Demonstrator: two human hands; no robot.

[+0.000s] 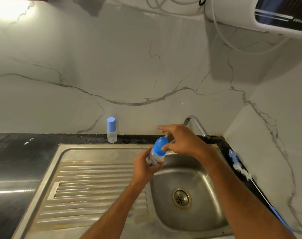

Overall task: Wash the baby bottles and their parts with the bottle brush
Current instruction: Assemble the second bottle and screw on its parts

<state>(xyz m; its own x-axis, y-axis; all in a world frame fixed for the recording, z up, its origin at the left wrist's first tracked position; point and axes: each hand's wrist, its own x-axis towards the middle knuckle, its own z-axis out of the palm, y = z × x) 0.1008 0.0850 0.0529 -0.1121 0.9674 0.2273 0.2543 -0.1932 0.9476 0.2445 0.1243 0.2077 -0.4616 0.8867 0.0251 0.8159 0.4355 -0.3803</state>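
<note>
While both hands clasp the bottle, steel sink, marble walls.

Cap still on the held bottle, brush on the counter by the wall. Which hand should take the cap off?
Right. The right hand already has its fingertips on the blue cap, while the left hand holds the bottle body over the sink.
</note>
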